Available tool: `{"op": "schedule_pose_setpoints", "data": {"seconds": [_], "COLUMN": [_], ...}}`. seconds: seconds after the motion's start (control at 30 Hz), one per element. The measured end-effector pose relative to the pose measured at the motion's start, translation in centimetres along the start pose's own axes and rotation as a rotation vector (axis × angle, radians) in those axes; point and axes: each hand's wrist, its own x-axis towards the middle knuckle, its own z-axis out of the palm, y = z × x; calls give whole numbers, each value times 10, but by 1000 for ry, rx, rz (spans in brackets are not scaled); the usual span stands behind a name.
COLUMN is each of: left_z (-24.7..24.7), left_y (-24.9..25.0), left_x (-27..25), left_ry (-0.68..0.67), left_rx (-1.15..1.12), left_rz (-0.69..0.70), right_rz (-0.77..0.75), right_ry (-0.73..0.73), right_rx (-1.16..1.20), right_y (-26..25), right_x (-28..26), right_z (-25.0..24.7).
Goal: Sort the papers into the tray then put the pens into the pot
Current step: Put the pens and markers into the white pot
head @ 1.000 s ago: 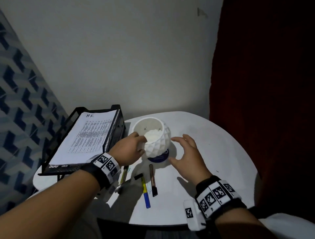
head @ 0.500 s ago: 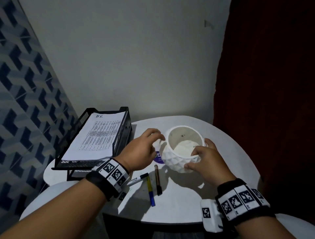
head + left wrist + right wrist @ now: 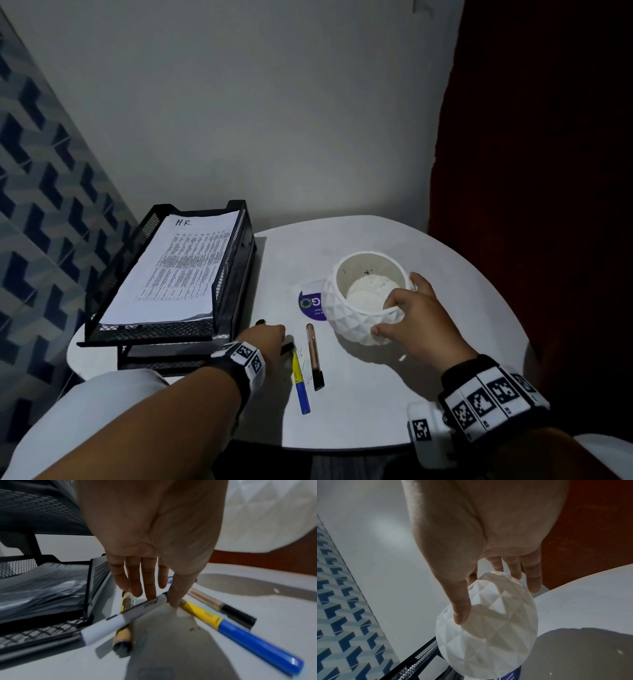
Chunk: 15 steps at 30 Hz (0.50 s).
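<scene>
A round white table (image 3: 394, 404) carries everything here, set against a pale wall with red curtain at 3 o'clock. At the table's 9 o'clock stands a black wire-mesh stacking tray (image 3: 236, 260), a stack of printed white papers (image 3: 178, 270) headed "HR" lying in its top tier. Toward 1 o'clock from the table's centre, a white faceted ceramic pot (image 3: 356, 322) sits tilted with its mouth up, gripped by the person's right hand (image 3: 418, 325): thumb on the outer wall, fingers curled over the rim. Beside the pot at its 9 o'clock lies a round purple sticker (image 3: 308, 305), partly under it. Near the table's 7 o'clock edge the left hand (image 3: 269, 337) reaches down, fingers extended, its fingertips and thumb pinching a grey-and-white marker (image 3: 130, 614), which crosses over a yellow-and-black pen (image 3: 124, 628). Just at 3 o'clock of that hand lie a yellow-and-blue pen (image 3: 299, 383) and a copper-and-black pen (image 3: 314, 356), side by side and apart from the pot.
</scene>
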Motion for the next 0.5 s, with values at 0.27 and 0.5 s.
{"op": "schedule_pose_setpoints", "data": {"seconds": [0.27,0.5], "left_z": [-1,20], "left_y": [6,29], "left_x": [6,7], "left_ry": [99,-12], "left_rx": [-177,-266], "left_rz": [-73,-148], "right_rz": [11,8], "right_ry": [-6,-18], "right_rx": [22,32], "right_y": [2,4], "right_x": [5,1], "right_z": [3,3]}}
